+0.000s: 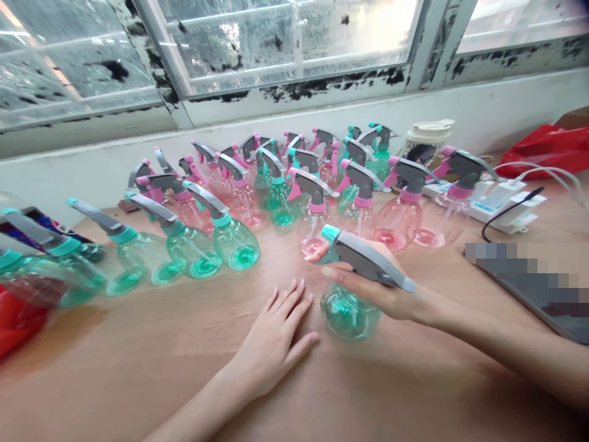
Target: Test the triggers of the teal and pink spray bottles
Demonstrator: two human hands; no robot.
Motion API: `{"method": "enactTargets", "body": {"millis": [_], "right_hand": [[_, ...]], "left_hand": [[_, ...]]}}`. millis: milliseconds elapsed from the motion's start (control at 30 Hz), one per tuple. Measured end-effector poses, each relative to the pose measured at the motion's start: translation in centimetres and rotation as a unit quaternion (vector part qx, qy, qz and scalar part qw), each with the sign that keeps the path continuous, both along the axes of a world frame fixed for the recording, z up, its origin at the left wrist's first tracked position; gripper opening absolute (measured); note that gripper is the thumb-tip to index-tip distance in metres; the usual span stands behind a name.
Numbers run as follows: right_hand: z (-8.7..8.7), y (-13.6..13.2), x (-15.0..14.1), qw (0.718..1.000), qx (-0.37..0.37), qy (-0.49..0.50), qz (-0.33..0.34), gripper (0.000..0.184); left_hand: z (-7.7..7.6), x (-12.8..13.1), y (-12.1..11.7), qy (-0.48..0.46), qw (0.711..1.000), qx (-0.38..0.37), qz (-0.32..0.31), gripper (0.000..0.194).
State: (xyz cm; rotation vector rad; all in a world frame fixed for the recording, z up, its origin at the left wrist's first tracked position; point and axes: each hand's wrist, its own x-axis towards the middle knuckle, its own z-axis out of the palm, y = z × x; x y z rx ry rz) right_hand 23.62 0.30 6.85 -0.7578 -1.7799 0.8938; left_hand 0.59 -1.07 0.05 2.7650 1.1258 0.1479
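My right hand [391, 298] is wrapped round the neck of a green spray bottle [350, 313] with a grey and turquoise trigger head. The bottle is upright and its nozzle points left; whether its base touches the table I cannot tell. Flat on the wooden table [184, 368], my left hand [280, 337] lies with fingers stretched out, just left of that bottle. Beyond it, a row of green spray bottles [237, 245] runs off to the left. Pink spray bottles [398, 218] stand behind my right hand, and more of both colours crowd together farther back.
A lidded paper cup [426, 141] and a white power strip [501, 205] with cables are at the back right. A dark flat device [519, 288], partly blurred out, lies at the right. Red plastic bags [547, 150] lie at both sides. Windows [289, 43] rise behind.
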Motion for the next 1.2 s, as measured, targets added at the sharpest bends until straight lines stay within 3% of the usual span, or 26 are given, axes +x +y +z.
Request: {"method": "enactTargets", "body": {"millis": [133,367,500,767,1033,1200], "right_hand": [[0.2,0.0,-0.1,1.000,0.000,0.012,0.016,0.008],[-0.1,0.2,-0.1,0.998,0.056,-0.018,-0.026,0.012],[-0.2,0.3,0.1,0.998,0.049,-0.019,-0.018,0.007],[-1.1,0.9,0.5,0.993,0.107,-0.037,-0.016,0.047],[-1.2,0.3,0.3,0.991,0.097,-0.054,-0.078,0.060],[-1.6,0.0,1.3,0.990,0.110,-0.066,-0.066,0.078]], "left_hand": [[0.0,0.1,0.1,0.009,1.000,0.001,0.000,0.060],[0.1,0.1,0.0,0.017,1.000,0.000,-0.002,0.060],[0.0,0.0,0.0,-0.002,1.000,0.005,-0.002,0.059],[0.3,0.2,0.0,0.004,1.000,-0.005,0.002,0.056],[0.2,0.1,0.0,-0.006,1.000,-0.002,0.004,0.059],[0.1,0.2,0.0,0.007,1.000,-0.008,0.004,0.058]]}}
